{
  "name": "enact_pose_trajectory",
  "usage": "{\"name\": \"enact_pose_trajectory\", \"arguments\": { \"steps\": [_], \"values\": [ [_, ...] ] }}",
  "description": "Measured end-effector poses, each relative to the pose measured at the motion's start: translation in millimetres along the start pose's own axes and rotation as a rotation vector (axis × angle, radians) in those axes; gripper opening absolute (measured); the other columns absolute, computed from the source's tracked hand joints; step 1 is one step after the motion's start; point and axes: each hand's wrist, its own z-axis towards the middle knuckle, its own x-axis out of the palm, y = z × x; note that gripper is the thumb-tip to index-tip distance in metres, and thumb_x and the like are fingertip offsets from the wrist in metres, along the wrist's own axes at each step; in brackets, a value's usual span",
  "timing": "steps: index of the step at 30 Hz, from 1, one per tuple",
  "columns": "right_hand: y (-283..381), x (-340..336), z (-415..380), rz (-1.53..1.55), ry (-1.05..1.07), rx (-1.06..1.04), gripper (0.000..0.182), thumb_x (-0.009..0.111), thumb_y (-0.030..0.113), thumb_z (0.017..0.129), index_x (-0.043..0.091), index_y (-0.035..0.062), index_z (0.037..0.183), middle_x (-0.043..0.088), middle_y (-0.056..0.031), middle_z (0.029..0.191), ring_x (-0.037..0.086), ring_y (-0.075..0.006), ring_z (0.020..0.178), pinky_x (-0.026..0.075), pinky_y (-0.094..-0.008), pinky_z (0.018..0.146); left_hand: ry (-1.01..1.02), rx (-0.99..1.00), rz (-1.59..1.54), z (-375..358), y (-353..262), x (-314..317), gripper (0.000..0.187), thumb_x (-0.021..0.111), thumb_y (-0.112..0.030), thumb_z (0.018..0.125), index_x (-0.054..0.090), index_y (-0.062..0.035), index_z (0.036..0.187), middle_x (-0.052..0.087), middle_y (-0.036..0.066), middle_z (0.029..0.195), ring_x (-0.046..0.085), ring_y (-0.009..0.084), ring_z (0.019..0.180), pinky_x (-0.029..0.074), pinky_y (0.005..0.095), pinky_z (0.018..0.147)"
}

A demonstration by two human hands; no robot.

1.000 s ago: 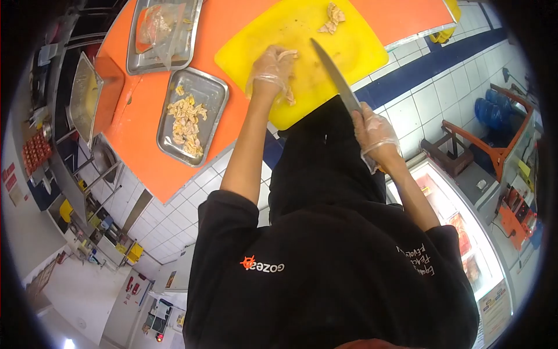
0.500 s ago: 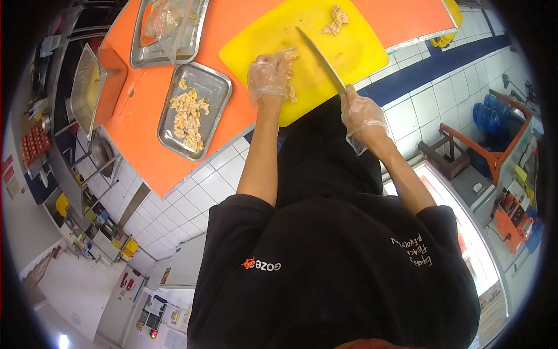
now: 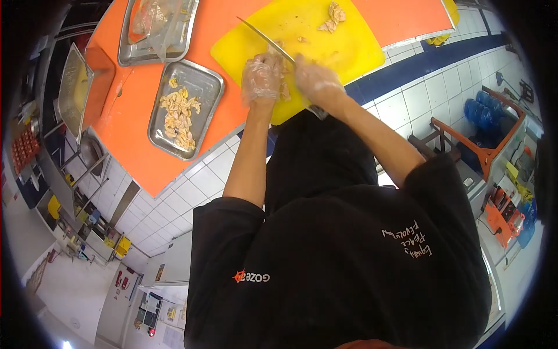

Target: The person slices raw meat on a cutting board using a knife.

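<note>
My left hand, in a clear plastic glove, is closed over pale meat on the yellow cutting board. In my gloved right hand is the handle of a knife; its blade points up and left, passing over the meat beside my left hand. Another piece of meat lies at the board's far side, with a small scrap nearer. To the left, a metal tray holds cut pieces.
The board and trays rest on an orange table. A second metal tray with a plastic bag stands at the upper left, near a metal container. Blue bottles stand on the far right.
My right hand has moved left with the knife, bringing the blade over the meat by my left hand. A small scrap now shows on the board. The whole view has shifted slightly.
</note>
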Motion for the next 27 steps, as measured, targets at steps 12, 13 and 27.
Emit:
{"name": "enact_pose_trajectory", "arguments": {
  "steps": [12,13,27],
  "values": [
    [-38.8,6.0,-80.5,-0.123,0.183,0.145,0.025,0.045,0.021,0.112,0.056,0.0034,0.126,0.079,-0.0298,0.111,0.077,-0.0485,0.107,0.059,-0.0597,0.09,-0.014,-0.207,-0.071,12.3,-14.9,-10.6,0.023,0.074,-0.023,0.097,0.083,-0.0065,0.11,0.078,0.02,0.099,0.074,0.0405,0.096,0.058,0.0505,0.086],
    [-42.5,7.9,-90.5,-0.108,0.189,0.172,0.025,0.044,0.023,0.113,0.055,0.0039,0.126,0.078,-0.0301,0.109,0.077,-0.0489,0.105,0.059,-0.0605,0.09,-0.02,-0.205,-0.072,9.0,-19.8,-11.1,0.023,0.074,-0.023,0.097,0.083,-0.0065,0.11,0.078,0.02,0.099,0.074,0.0405,0.096,0.058,0.0505,0.086],
    [-55.0,-2.7,-77.3,-0.054,-0.008,0.104,0.032,0.046,0.03,0.117,0.058,0.0006,0.122,0.076,-0.0282,0.092,0.075,-0.0491,0.09,0.058,-0.0618,0.08,0.128,-0.676,-0.304,13.0,-49.1,-53.5,0.027,0.072,-0.023,0.096,0.071,0.0026,0.104,0.079,0.022,0.097,0.078,0.0316,0.083,0.061,0.0448,0.077]
  ]
}}
